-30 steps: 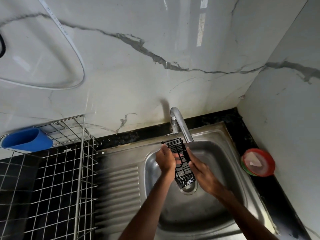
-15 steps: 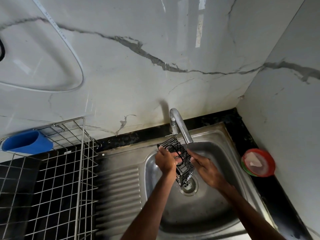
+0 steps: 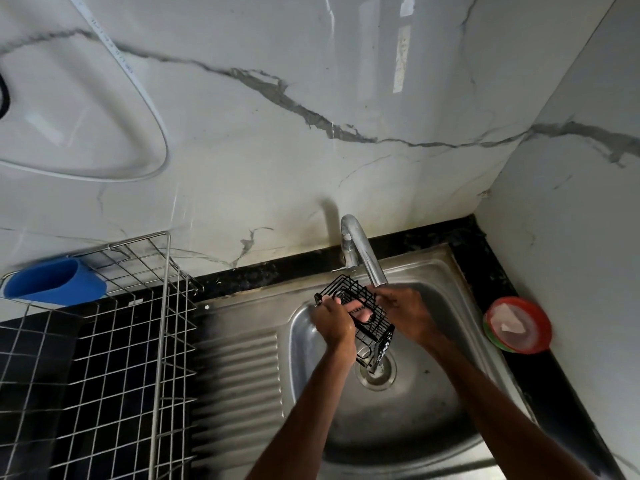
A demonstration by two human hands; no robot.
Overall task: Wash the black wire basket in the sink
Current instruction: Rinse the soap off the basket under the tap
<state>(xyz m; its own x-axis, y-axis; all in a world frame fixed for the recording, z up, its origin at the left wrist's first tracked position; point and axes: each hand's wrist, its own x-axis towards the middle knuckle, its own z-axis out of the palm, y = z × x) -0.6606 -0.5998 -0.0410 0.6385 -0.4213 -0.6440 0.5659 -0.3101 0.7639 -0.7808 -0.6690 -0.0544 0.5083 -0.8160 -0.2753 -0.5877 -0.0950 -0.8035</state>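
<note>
left hand [image 3: 334, 322] | right hand [image 3: 405, 313] | both grip black wire basket [image 3: 379, 325] (boxy grid) | over steel sink [image 3: 422, 417]

Bare left hand [image 3: 333, 323], bare right hand [image 3: 407, 315], forearms [image 3: 304, 410] seemingly bare

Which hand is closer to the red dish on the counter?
Right. The right hand is left of the red dish; the left hand is farther left, across the black wire basket.

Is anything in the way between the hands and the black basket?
Nothing visible is. The left hand grips one side of the basket and the right hand holds the other, over the sink, just under the tap.
</note>
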